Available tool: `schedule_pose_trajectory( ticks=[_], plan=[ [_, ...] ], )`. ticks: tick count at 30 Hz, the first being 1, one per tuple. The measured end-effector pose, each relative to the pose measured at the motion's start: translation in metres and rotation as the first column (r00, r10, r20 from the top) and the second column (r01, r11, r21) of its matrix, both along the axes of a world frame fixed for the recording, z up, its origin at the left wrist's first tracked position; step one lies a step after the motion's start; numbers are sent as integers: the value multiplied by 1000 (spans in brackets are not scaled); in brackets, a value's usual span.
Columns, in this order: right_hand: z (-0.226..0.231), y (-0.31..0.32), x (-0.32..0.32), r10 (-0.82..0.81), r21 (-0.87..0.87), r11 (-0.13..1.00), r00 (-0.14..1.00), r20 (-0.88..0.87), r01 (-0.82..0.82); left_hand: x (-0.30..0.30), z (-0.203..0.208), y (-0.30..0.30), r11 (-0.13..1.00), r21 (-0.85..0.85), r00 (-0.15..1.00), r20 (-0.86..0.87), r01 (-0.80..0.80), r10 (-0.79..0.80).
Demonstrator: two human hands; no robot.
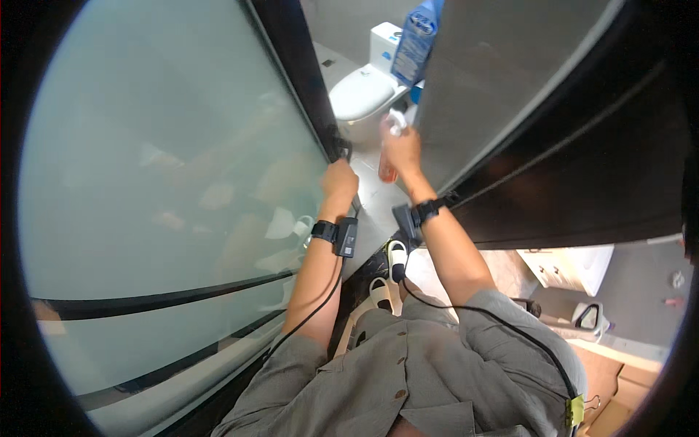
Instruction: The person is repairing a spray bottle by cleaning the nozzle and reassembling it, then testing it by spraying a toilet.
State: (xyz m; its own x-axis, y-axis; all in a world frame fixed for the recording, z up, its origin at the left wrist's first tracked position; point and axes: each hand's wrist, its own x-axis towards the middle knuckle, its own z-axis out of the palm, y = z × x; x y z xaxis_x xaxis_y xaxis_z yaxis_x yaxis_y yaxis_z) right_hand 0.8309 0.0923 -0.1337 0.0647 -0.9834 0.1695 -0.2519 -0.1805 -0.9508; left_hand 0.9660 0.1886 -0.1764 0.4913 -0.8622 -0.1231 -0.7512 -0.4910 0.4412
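Note:
My right hand is wrapped around a spray bottle with a white trigger head and pinkish-red liquid, held upright in the doorway. My left hand is closed at the dark-framed edge of a frosted glass door, by its black handle; my fingertips are partly hidden there. Beyond the spray bottle stands a white toilet with its lid down. Each of my wrists wears a black strap with a small device and a cable.
A blue printed package is up beside the toilet. To the right runs a grey wall panel with a dark frame. A white cabinet stands behind on the right. My feet, in white-strapped slippers, are at the threshold.

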Motion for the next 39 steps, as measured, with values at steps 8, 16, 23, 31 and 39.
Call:
schedule_pose_trajectory(
  ticks=[8, 16, 23, 31, 39],
  plan=[
    [-10, 174, -155, 506, -15, 836, 782, -366, -548, 5, -42, 7, 974, -75, 976, 65, 215, -210],
    [12, 250, -400, 242, 351, 935, 826, -509, -57, -48, -40, -8, 951, -7, 939, 161, 311, -305],
    [39, 243, -596, -317, 159, 926, 934, -163, 342, -118, -25, 39, 951, -52, 928, 241, 303, -283],
    [138, 223, -797, -558, 18, 824, 805, 203, 567, -224, 5, 76, 967, 7, 927, 281, 256, -247],
    [161, 172, -965, -634, -84, 731, 720, 283, 677, -258, -9, 87, 980, -13, 941, 283, 199, -187]
  ],
)
